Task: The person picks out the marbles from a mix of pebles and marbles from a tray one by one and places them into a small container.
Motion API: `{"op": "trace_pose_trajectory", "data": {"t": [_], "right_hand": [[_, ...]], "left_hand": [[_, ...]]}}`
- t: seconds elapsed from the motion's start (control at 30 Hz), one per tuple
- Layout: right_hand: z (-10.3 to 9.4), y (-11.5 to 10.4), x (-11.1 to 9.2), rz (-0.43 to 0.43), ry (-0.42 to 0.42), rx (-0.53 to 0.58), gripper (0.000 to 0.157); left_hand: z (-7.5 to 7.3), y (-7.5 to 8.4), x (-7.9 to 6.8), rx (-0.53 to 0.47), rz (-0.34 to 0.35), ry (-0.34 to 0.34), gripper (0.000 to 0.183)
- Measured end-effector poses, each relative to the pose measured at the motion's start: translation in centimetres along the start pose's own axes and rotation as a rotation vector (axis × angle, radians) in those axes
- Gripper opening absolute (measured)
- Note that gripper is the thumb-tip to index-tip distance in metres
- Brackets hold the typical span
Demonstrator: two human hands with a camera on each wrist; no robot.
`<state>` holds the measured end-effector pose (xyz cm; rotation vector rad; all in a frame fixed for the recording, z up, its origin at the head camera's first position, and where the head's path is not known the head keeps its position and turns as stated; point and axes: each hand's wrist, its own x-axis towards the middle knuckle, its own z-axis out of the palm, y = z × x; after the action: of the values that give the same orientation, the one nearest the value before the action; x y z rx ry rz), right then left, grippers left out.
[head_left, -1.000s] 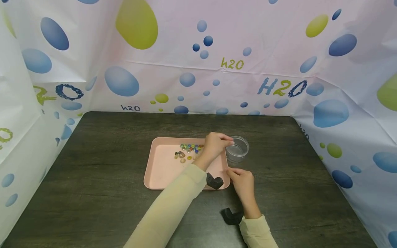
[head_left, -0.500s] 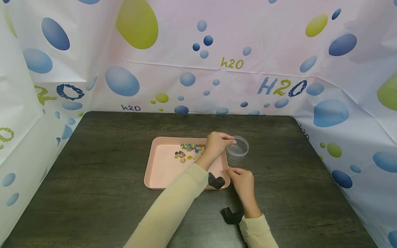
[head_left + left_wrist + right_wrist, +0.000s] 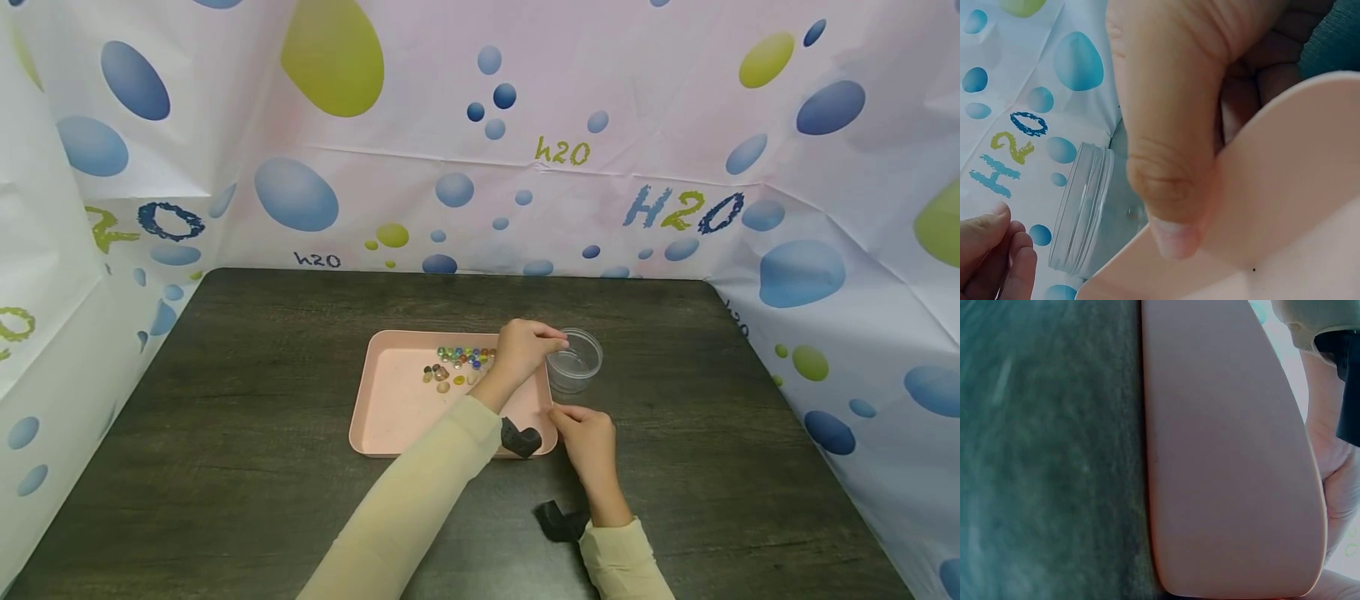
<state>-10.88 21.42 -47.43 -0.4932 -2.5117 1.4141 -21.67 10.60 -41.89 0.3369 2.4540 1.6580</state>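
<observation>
My left hand point(image 3: 522, 348) reaches over the pink tray point(image 3: 386, 417), its thumb and fingertips drawn together above the rim of a clear round jar point(image 3: 574, 367). In the left wrist view that hand point(image 3: 999, 256) shows beside the jar's mouth; I cannot tell whether something small sits between its fingertips. The right hand point(image 3: 588, 442) grips the tray near its front right corner. Close up, its thumb point(image 3: 1172, 206) presses the inner wall while the fingers stay outside. Several glass marbles point(image 3: 467, 357) and a few tan and dark pebbles point(image 3: 438, 374) lie toward the back of the tray.
A dark wood-grain table point(image 3: 247, 400) carries the tray and jar. A white sheet with blue and green spots point(image 3: 420, 100) hangs behind and at both sides. Black wrist-camera mounts point(image 3: 561, 522) stick out from the cream sleeves point(image 3: 416, 508).
</observation>
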Motion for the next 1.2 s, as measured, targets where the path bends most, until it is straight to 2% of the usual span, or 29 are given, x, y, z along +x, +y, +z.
{"op": "trace_pose_trajectory", "data": {"t": [0.2,0.4,0.7,1.2], "right_hand": [[0.2,0.2,0.1,0.003,0.0,-0.001,0.017],[0.3,0.1,0.1,0.01,-0.002,0.004,0.018],[0.3,0.2,0.0,0.022,-0.005,0.001,0.019],[0.3,0.1,-0.1,0.018,0.01,-0.002,0.019]], "left_hand": [[-0.5,-0.2,0.0,0.001,0.025,0.007,0.017],[-1.4,-0.6,-0.2,-0.045,-0.002,0.018,0.017],[-3.9,-1.7,-0.6,0.01,-0.011,0.035,0.019],[-8.0,-4.2,-1.0,-0.034,-0.112,0.107,0.02]]}}
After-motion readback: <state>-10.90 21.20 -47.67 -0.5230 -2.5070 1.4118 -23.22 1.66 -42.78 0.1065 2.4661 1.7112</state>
